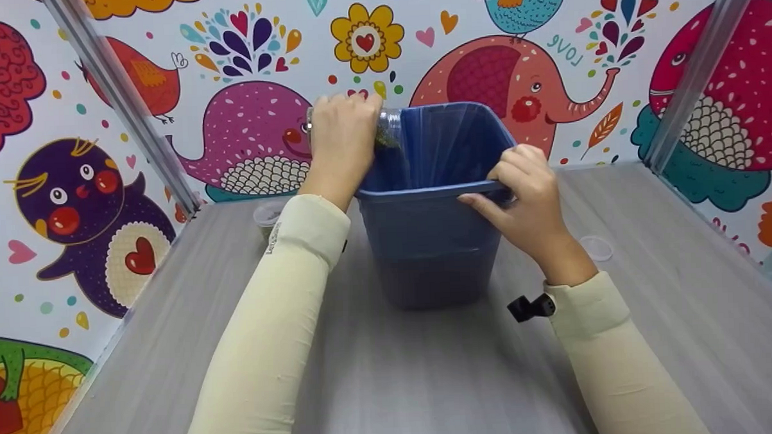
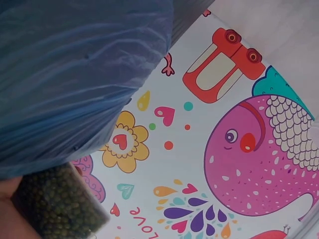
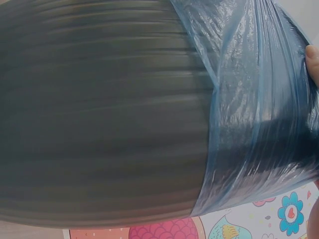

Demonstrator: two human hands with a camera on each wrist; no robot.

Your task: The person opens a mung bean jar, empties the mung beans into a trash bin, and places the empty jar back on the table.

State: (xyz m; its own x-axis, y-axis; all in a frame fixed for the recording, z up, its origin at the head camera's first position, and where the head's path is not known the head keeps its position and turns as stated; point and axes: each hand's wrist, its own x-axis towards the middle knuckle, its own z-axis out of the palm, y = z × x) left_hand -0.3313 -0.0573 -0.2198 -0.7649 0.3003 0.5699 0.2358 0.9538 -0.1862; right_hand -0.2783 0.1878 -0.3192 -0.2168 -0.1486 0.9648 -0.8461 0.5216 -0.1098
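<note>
Grey wood-grain table (image 1: 392, 384) stands before a cartoon-animal wall reading "LOVE" at 1 o'clock. At centre stands a blue bin (image 1: 428, 241) with a blue liner (image 1: 451, 144). The left hand (image 1: 341, 138), arm outstretched, grips a clear jar (image 1: 389, 124) of green beans (image 2: 57, 206), tipped over the rim at 11 o'clock. The right hand (image 1: 526, 196) curls round the near rim at 3 o'clock.
</note>
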